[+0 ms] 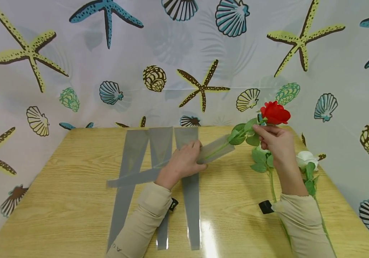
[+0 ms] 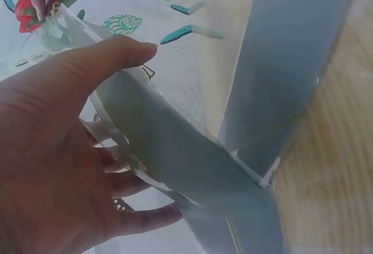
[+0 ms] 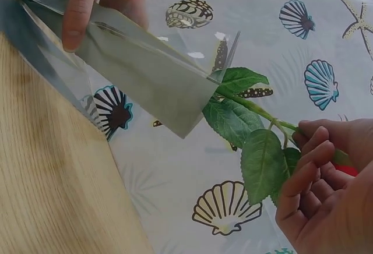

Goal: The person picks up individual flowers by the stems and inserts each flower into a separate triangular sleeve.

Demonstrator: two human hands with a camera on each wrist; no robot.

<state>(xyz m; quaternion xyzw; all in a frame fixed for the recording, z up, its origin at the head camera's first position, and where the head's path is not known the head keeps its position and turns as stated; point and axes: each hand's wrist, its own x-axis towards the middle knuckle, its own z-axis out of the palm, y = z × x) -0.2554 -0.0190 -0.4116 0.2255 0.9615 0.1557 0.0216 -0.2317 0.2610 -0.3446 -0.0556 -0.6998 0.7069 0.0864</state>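
My left hand (image 1: 184,161) holds a long, tapered, translucent grey flower sleeve (image 1: 218,147), thumb on one side and fingers on the other. The sleeve's wide mouth points up to the right, its narrow end down to the left. A red rose (image 1: 275,113) leans at the right, its lower stem inside the sleeve. With thumb and fingertips, my right hand (image 1: 276,143) pinches the green stem (image 3: 250,105) just under the bloom. Several green leaves (image 3: 233,123) stand outside, right at the mouth. The left wrist view shows the sleeve (image 2: 169,137) running across the palm.
More grey sleeves (image 1: 191,211) lie flat on the wooden table (image 1: 58,200), beneath and beside the left arm. Two white roses, one (image 1: 307,159) right of the right forearm and one (image 1: 260,154) partly behind that hand, lie at the right. A shell-patterned cloth (image 1: 123,64) hangs behind.
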